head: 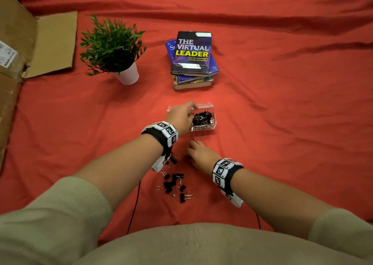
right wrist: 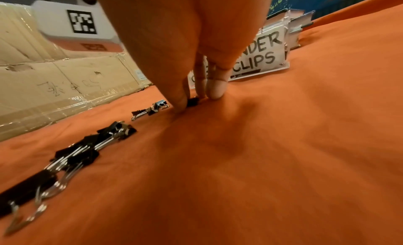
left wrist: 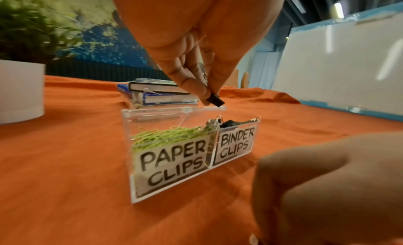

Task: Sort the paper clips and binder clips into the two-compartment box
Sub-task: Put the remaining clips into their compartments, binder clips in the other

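Note:
A clear two-compartment box (head: 203, 128) stands on the red cloth. The compartment labelled PAPER CLIPS holds green paper clips (left wrist: 161, 136); the BINDER CLIPS one holds black binder clips (head: 201, 117). My left hand (head: 190, 111) hovers over the box near the divider and pinches a black binder clip (left wrist: 216, 100) between thumb and fingers. My right hand (head: 190, 149) is down on the cloth in front of the box, its fingertips closed around another black binder clip (right wrist: 193, 101). Several loose binder clips (head: 174, 186) lie nearer me, between my forearms.
A stack of books (head: 192, 58) sits behind the box, and a potted plant (head: 113, 48) stands at the back left. A cardboard box (head: 12, 62) lines the left edge. Two thin black cables (head: 134, 204) run from my wrists across the cloth.

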